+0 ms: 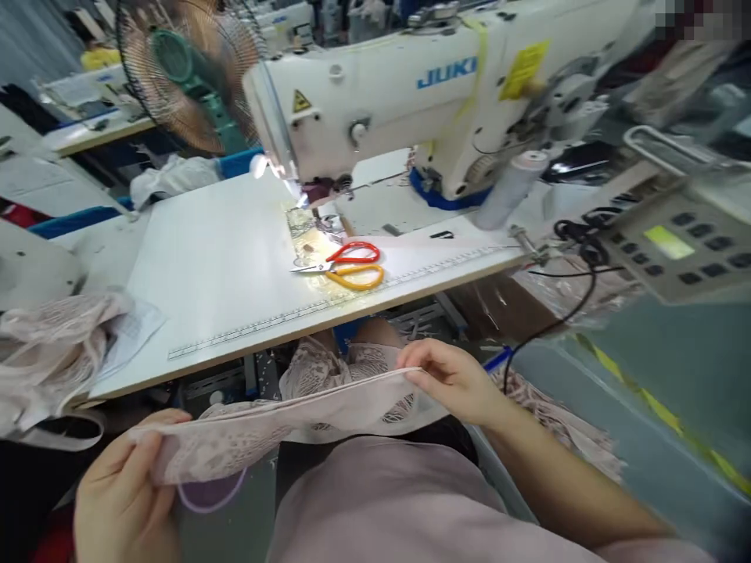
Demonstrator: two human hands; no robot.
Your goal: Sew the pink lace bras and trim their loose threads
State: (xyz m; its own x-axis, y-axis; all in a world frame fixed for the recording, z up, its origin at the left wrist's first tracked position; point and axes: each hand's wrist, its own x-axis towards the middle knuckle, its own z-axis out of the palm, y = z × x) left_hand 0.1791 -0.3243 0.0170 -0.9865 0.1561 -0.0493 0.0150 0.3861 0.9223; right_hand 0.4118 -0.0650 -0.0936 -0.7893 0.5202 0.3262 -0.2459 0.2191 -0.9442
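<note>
Your left hand (126, 486) and right hand (454, 381) pinch the lace cloth (346, 404), fingers closed tight; it's spread lengthwise, nearer than the bench (199, 258). Work done or left can't be judged.

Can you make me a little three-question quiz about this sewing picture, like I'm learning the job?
1. Pick one: what do the left hand and right hand both hold? (a) a thread cone, (b) lacy cloth, (c) a cable.
2. True or false: the scissors lie on the floor.
3. Fill in: the blue lettering on the sewing machine reads ____.

Key: 1. b. 2. False; they lie on the white table. 3. JUKI.
</note>
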